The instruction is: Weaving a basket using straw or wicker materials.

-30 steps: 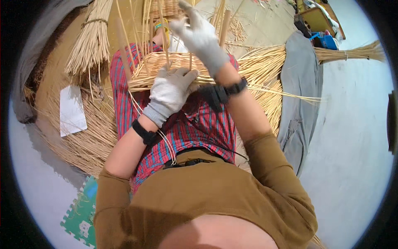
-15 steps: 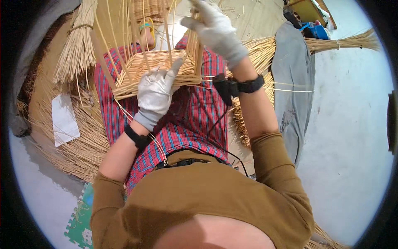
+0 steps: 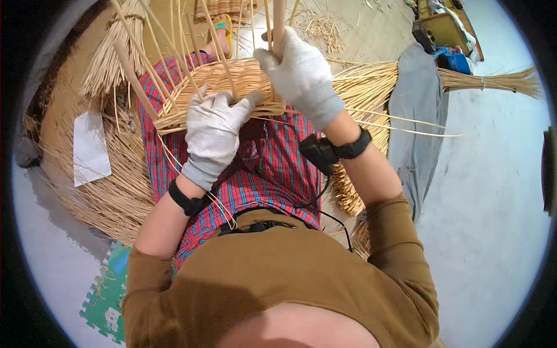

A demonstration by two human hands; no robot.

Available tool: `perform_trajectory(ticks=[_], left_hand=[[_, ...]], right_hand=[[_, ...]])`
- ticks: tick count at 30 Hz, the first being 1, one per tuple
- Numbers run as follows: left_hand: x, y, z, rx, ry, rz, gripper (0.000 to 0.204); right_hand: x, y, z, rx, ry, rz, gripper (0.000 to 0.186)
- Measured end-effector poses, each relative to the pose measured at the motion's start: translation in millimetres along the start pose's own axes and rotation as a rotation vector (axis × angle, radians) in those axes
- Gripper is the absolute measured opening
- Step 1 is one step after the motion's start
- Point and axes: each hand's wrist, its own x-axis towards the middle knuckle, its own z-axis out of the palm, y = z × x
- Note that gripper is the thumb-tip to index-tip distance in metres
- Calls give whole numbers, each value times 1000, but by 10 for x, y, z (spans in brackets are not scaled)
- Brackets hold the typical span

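Note:
A half-woven wicker basket (image 3: pixel 249 72) rests across my lap, with several thin and thick stakes rising from its edges. My left hand (image 3: pixel 214 127), in a white work glove, is closed on the near edge of the weave, its thumb lying along the rim to the right. At the right corner my right hand (image 3: pixel 304 75), gloved too, wraps round a thick upright stake (image 3: pixel 279 20). Two pale loose strands (image 3: pixel 412 120) stick out to the right below that hand. Another strand hangs from the left corner past my left wrist. Both sets of fingertips are partly hidden.
Loose wicker rods (image 3: pixel 116 197) cover the floor at left, near a tied bundle (image 3: pixel 119 52) and a white sheet (image 3: pixel 91 151). More rods (image 3: pixel 368 87) lie at right under a grey cloth (image 3: pixel 418 98). A blue container (image 3: pixel 455 61) and a sandalled foot (image 3: pixel 223 35) are farther off.
My right hand has come down from higher up and now wraps the corner stake. The basket has tilted a little, and my left hand keeps to its near edge.

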Motion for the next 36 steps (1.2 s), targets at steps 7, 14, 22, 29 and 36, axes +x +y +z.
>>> perform_trajectory(ticks=[7, 14, 22, 29, 36], left_hand=[[32, 157, 66, 114, 79, 81, 36], [110, 155, 28, -10, -25, 92, 45], [410, 317, -232, -1035, -216, -458, 34], [479, 179, -130, -1206, -384, -555, 22], [446, 231, -21, -807, -261, -305, 31]], right_hand=[[-544, 324, -116, -346, 35, -609, 40], [-652, 350, -94, -333, -324, -359, 27], [-555, 551, -392, -204, -390, -384, 23], [-263, 768, -441, 172, -664, -176, 28], [-26, 918, -183, -110, -261, -258, 86]])
